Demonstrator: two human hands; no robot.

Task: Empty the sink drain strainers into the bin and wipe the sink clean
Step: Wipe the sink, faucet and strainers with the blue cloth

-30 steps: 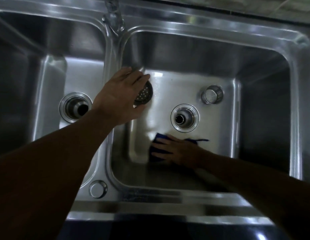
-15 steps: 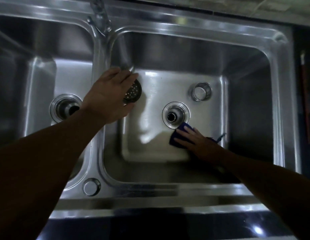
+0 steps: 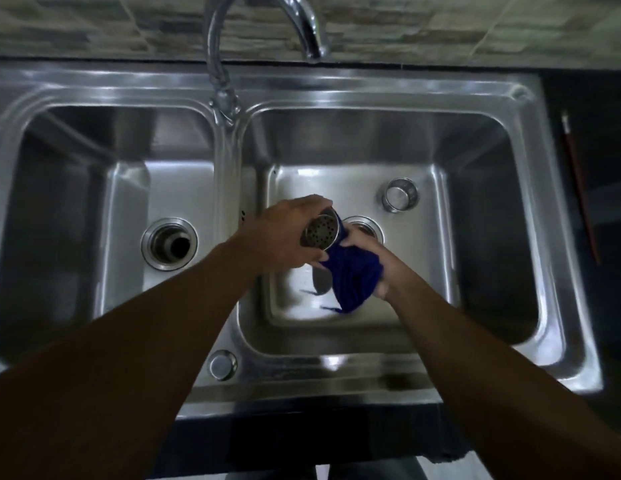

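Gripping a perforated drain strainer [image 3: 320, 233] over the right basin [image 3: 489, 216], left hand [image 3: 285, 237] meets right hand [image 3: 368, 258], which clutches a blue cloth [image 3: 354, 275] against it. Second strainer [image 3: 400, 195] sits on the basin floor.

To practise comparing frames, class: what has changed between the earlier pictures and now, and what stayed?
The right hand lifted the blue cloth off the basin floor and now bunches it against the strainer. The left hand carried that strainer from the basin's left wall to over the right drain. Unchanged: the left hand's grip on it, the second strainer on the basin floor, the open left drain.
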